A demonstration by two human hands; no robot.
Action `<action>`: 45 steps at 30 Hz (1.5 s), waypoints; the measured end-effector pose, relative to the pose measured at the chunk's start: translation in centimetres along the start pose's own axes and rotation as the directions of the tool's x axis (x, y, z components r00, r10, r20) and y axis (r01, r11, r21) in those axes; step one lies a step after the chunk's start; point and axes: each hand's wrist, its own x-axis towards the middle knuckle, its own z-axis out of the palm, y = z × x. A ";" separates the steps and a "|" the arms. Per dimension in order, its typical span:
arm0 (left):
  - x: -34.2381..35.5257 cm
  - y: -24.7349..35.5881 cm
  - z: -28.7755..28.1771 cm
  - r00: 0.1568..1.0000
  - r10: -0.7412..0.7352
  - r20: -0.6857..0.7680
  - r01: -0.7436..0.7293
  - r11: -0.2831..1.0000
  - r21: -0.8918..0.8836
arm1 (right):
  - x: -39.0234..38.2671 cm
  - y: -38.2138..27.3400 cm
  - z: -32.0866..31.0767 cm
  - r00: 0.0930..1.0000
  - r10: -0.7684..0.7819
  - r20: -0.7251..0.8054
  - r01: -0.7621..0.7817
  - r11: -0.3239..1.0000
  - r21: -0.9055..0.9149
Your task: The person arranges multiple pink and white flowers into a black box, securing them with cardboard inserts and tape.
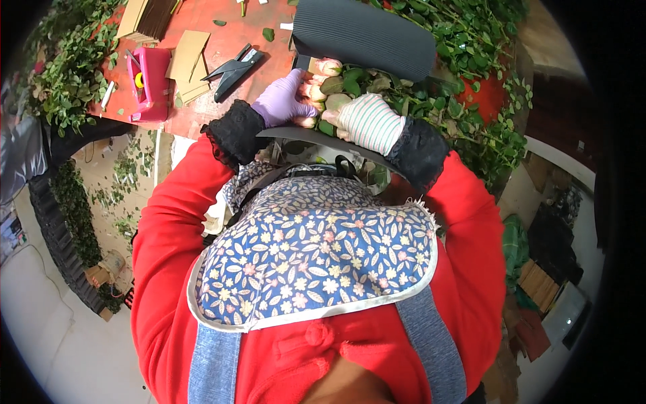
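Several pale pink roses point(311, 89) lie side by side on a dark corrugated sheet point(363, 37), heads to the left and leafy stems to the right. My left hand point(279, 101), in a purple glove, is closed around the blooms' left side, its thumb across the lower heads. Over the near blooms and leaves rests my right hand point(369, 122), in a white glove with green stripes, its fingers bent round them. The sheet's far part curls up behind the flowers, and its near edge shows below my hands. Some fingertips are hidden among the roses.
Left of my hands on the red table point(229, 30) lie a black stapler point(237, 73), tan cardboard pieces point(190, 62) and a pink tape dispenser point(149, 84). A cardboard stack point(145, 19) stands farther back. Leafy stems heap at the left point(70, 67) and right point(478, 44).
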 end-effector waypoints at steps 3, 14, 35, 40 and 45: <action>0.1 0.2 -0.2 0.999 -0.016 0.035 0.022 0.985 -0.173 | 0.5 0.2 0.4 0.976 0.085 0.203 -0.112 0.986 0.125; -3.0 3.1 -1.3 1.000 -0.013 -0.013 0.017 0.904 0.427 | -1.0 0.1 -0.7 0.953 0.144 0.265 -0.153 0.988 0.013; -3.7 3.0 1.0 0.993 0.097 -0.064 -0.092 0.993 0.073 | -3.7 -1.3 -0.8 0.885 0.210 0.415 -0.218 0.975 -0.029; -3.7 3.2 1.5 0.947 0.281 -0.158 -0.221 0.922 0.317 | -4.1 -2.3 -0.3 0.917 0.218 0.335 -0.232 0.973 0.002; -2.5 1.3 1.7 0.885 0.435 -0.168 -0.331 0.840 0.431 | -2.6 -2.6 -0.1 0.926 0.199 0.322 -0.217 0.976 0.023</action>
